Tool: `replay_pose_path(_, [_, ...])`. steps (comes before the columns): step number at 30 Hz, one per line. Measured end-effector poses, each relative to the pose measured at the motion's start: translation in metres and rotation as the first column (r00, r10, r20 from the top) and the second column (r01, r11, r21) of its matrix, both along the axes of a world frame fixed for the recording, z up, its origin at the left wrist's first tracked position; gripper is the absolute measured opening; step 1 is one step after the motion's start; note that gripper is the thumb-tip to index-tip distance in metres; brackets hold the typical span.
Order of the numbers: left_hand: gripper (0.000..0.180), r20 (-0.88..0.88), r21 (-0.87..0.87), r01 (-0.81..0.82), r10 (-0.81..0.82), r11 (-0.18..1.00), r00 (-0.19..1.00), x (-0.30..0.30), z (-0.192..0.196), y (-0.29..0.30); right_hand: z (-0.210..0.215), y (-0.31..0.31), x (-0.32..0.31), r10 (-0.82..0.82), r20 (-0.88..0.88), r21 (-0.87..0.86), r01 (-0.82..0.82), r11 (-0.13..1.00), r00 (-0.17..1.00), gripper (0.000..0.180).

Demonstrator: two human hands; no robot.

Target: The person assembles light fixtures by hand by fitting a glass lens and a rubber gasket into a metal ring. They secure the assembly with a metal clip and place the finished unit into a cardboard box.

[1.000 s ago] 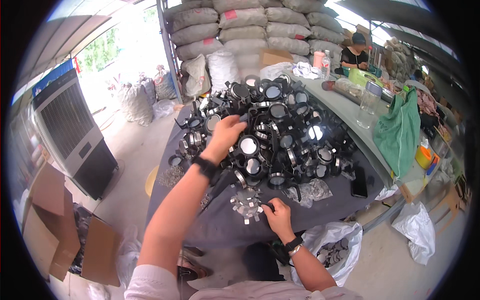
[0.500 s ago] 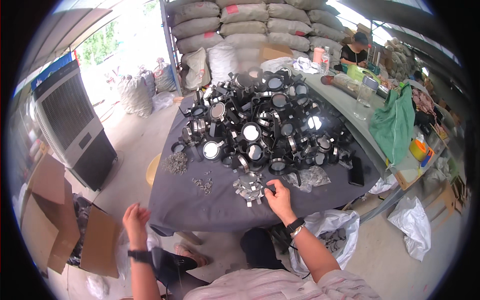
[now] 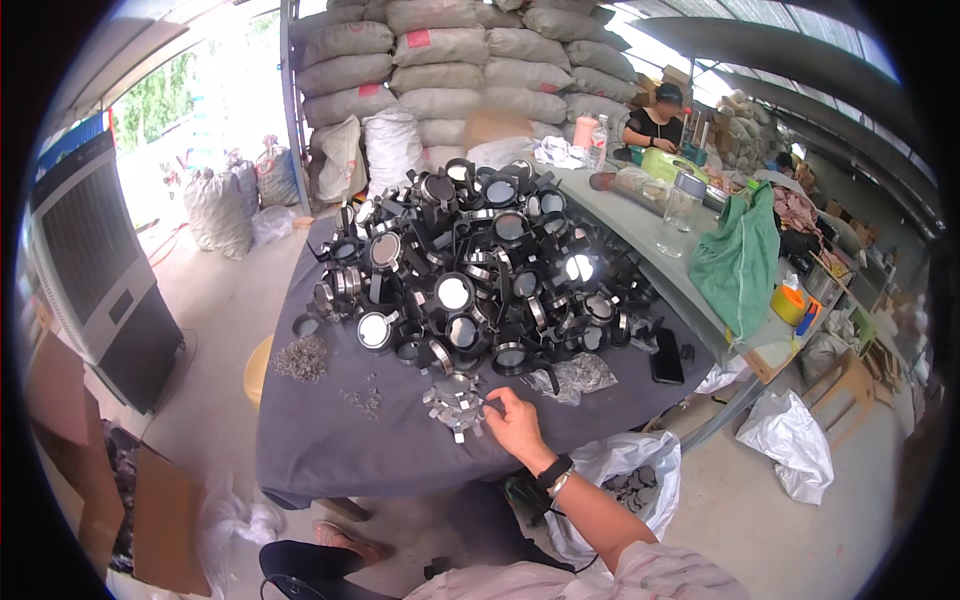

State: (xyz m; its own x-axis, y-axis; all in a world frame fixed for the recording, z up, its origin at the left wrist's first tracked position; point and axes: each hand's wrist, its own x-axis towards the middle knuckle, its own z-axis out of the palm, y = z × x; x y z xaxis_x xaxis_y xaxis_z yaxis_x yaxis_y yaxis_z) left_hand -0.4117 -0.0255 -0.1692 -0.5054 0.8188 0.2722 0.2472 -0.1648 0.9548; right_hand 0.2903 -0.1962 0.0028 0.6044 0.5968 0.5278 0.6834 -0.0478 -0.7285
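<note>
My right hand point(image 3: 514, 428) is at the front of the cloth-covered table, its fingers curled in a pinch. The fingertips meet the right edge of a small pile of flat silver metal pieces with tabs point(image 3: 455, 404); what lies between them is too small to make out. Behind stands a big heap of black clamp-like parts with round metal rings point(image 3: 480, 265). To the left lie a mound of small metal bits point(image 3: 300, 358) and a few scattered ones point(image 3: 368, 398). A clear plastic bag of small parts point(image 3: 578, 376) rests right of the pile. My left hand is out of view.
A dark phone point(image 3: 667, 357) lies near the table's right edge. Below hangs an open white sack point(image 3: 655, 470) with grey pieces. Cardboard boxes point(image 3: 165, 520) and an air cooler point(image 3: 105, 270) stand left. A person point(image 3: 655, 125) sits beyond the side table point(image 3: 640, 222).
My left hand, raised at the table's front left before, has dropped out of view. The view has shifted right, and my right hand stays beside the metal pile.
</note>
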Motion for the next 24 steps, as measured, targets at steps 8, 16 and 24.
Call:
replay_pose_path(8, [0.043,-0.166,-0.052,0.109,-0.116,0.993,0.979,-0.010,-0.026,0.004,0.012,-0.005,-0.004,-0.031,-0.015,-0.139,0.028,0.990,0.999,0.019])
replay_pose_path(16, [0.043,-0.328,-0.133,0.278,-0.307,0.951,0.894,-0.006,-0.047,0.023,0.015,-0.005,-0.007,-0.061,0.061,-0.181,0.071,0.981,0.996,0.019])
replay_pose_path(24, [0.043,-0.447,-0.222,0.440,-0.492,0.870,0.747,0.023,-0.075,0.033,0.016,0.000,-0.012,-0.058,0.087,-0.161,0.072,0.984,0.995,0.018])
